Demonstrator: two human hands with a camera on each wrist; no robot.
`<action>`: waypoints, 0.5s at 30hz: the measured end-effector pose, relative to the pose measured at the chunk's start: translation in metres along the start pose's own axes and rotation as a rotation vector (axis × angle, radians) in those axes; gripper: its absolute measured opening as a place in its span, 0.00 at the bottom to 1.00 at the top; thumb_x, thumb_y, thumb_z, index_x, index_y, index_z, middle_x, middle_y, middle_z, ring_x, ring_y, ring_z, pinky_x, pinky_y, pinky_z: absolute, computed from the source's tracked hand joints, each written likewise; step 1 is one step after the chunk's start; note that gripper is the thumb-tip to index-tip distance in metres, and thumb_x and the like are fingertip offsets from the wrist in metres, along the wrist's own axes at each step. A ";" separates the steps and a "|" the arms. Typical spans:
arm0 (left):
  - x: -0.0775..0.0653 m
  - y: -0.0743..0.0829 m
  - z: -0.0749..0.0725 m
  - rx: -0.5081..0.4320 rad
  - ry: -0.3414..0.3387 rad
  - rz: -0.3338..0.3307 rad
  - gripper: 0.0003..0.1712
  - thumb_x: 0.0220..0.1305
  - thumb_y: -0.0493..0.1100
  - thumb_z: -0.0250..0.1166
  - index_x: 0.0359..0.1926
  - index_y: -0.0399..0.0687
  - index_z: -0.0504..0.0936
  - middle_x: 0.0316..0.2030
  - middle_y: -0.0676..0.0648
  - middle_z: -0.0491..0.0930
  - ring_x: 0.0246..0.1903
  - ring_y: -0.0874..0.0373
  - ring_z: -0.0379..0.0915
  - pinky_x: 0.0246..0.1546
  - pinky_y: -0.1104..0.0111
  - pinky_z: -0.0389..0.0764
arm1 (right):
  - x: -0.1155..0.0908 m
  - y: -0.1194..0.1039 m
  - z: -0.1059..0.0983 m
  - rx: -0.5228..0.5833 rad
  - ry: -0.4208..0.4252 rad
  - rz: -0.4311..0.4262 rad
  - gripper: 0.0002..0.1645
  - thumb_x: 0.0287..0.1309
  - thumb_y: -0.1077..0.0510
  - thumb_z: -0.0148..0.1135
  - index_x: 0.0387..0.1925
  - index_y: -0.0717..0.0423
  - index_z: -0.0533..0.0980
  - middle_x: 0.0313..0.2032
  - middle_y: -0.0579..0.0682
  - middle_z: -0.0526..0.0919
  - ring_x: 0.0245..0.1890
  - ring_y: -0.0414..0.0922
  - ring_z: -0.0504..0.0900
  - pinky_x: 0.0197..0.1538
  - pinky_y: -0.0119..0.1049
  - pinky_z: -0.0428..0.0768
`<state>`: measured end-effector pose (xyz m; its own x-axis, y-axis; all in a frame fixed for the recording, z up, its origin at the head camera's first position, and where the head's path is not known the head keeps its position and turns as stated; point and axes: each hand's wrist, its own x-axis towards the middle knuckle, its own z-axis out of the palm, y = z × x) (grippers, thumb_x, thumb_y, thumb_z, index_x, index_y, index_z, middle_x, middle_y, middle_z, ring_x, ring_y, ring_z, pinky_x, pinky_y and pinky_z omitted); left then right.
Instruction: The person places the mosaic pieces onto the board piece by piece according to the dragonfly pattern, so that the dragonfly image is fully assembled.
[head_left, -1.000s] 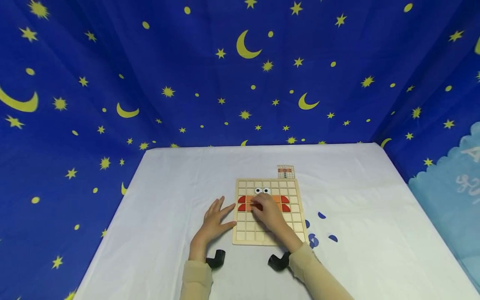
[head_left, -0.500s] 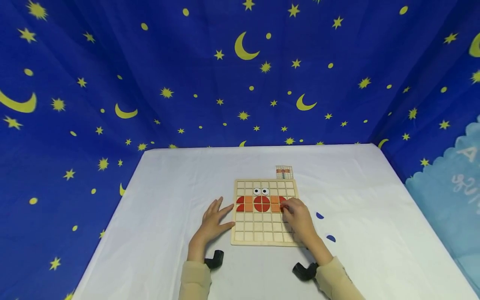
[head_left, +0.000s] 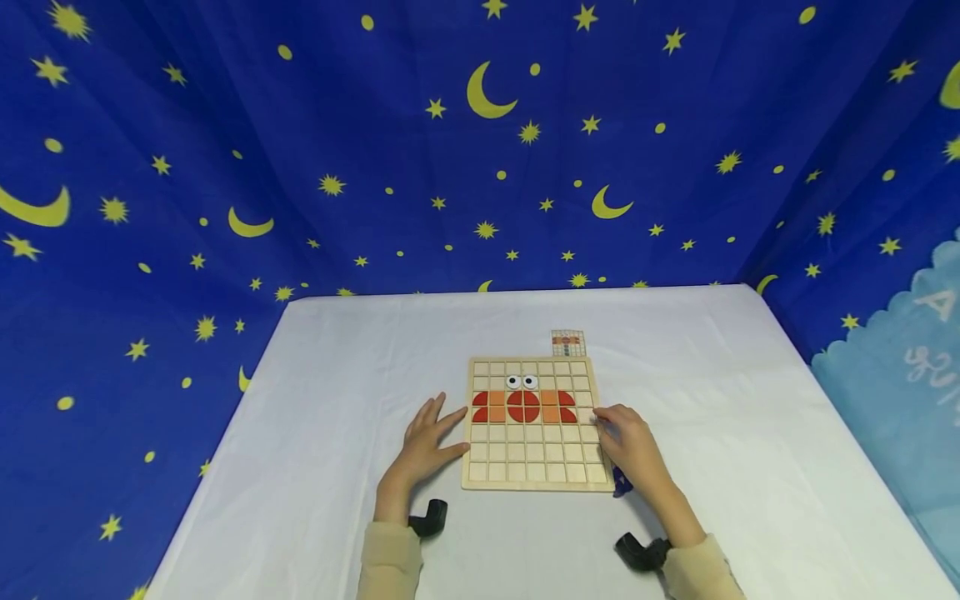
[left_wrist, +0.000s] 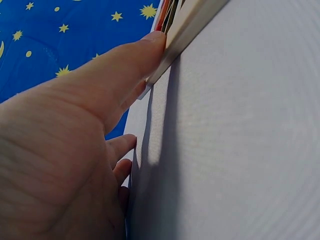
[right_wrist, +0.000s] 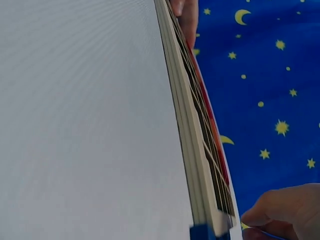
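Observation:
A wooden grid board (head_left: 517, 475) lies on the white table. In its cells two white eye pieces (head_left: 522, 382) sit above a row of orange squares (head_left: 497, 407), with a red disc (head_left: 523, 407) of quarter pieces in the middle and red quarters (head_left: 568, 407) at both ends. My left hand (head_left: 425, 450) is spread at the board's left side; in the left wrist view its thumb (left_wrist: 145, 50) touches the board's edge. My right hand (head_left: 637, 450) is at the board's right edge, fingers loosely bent, nothing visible between them. Dark blue pieces (head_left: 622, 482) show partly beneath it.
A small pattern card (head_left: 567, 342) lies behind the board's far right corner. Black wrist cameras (head_left: 430, 518) are strapped under both forearms. A blue curtain (head_left: 420, 150) with yellow stars and moons hangs behind and beside the table (head_left: 360, 350).
My right hand has moved right, from over the middle of the board to its right edge, uncovering the red and orange pieces. The left hand stays in place.

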<state>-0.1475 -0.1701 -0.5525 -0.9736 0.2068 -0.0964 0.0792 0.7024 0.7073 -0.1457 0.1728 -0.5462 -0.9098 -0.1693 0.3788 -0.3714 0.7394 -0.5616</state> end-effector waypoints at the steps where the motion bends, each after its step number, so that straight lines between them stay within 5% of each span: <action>1: 0.000 0.000 0.000 -0.001 -0.001 0.001 0.34 0.57 0.52 0.67 0.65 0.53 0.71 0.74 0.39 0.48 0.74 0.39 0.36 0.70 0.39 0.41 | -0.002 0.001 -0.001 0.001 -0.019 0.015 0.18 0.47 0.71 0.65 0.44 0.66 0.79 0.38 0.56 0.84 0.42 0.53 0.81 0.47 0.50 0.79; 9: -0.001 0.001 -0.001 -0.011 -0.008 0.007 0.35 0.58 0.53 0.67 0.65 0.53 0.70 0.75 0.40 0.47 0.74 0.39 0.34 0.70 0.38 0.40 | -0.011 0.008 -0.011 0.046 -0.158 0.111 0.26 0.45 0.70 0.65 0.52 0.67 0.76 0.43 0.58 0.83 0.47 0.56 0.81 0.52 0.52 0.78; 15: -0.002 0.003 -0.003 -0.021 -0.013 0.004 0.35 0.58 0.52 0.67 0.65 0.52 0.70 0.75 0.40 0.46 0.74 0.39 0.34 0.70 0.38 0.40 | -0.020 0.014 -0.017 0.064 -0.153 0.091 0.26 0.43 0.71 0.66 0.49 0.65 0.77 0.42 0.56 0.84 0.45 0.54 0.82 0.51 0.51 0.78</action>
<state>-0.1462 -0.1705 -0.5479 -0.9705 0.2186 -0.1021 0.0788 0.6873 0.7221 -0.1300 0.1980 -0.5491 -0.9558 -0.2046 0.2112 -0.2933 0.7138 -0.6359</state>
